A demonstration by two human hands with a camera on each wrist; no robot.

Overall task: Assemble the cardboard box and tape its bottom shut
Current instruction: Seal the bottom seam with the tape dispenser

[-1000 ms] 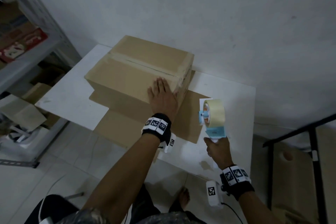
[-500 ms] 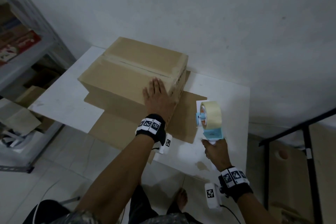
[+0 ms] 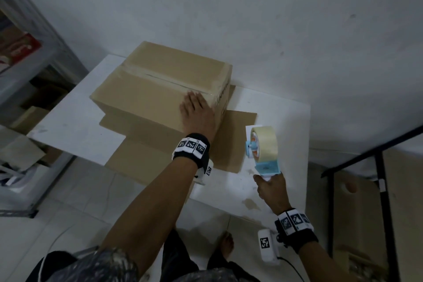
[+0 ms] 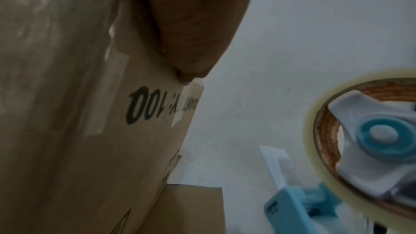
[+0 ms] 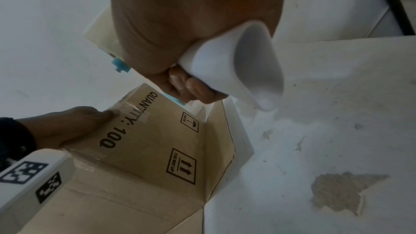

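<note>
The cardboard box [image 3: 148,89] stands upside down on the white table [image 3: 281,121], its lower flaps spread flat on the tabletop. Clear tape runs along the seam across its top face. My left hand [image 3: 198,113] lies flat on the near right corner of that face, fingers straight, with the thumb [image 4: 193,60] at the box edge. My right hand [image 3: 271,186] grips the white handle [image 5: 243,67] of the blue tape dispenser [image 3: 263,146], held upright just right of the box and apart from it. Its tape roll [image 4: 360,131] shows close beside the printed side of the box [image 5: 146,140].
A metal shelf [image 3: 27,57] with cartons stands at the left. A black metal frame [image 3: 377,167] with cardboard behind it stands at the right. The wall runs close behind the table. My bare foot [image 3: 225,245] is on the tiled floor under the table's near edge.
The view has shifted slightly. My left hand stays flat on the box corner and the right hand keeps the dispenser in about the same place beside the box.
</note>
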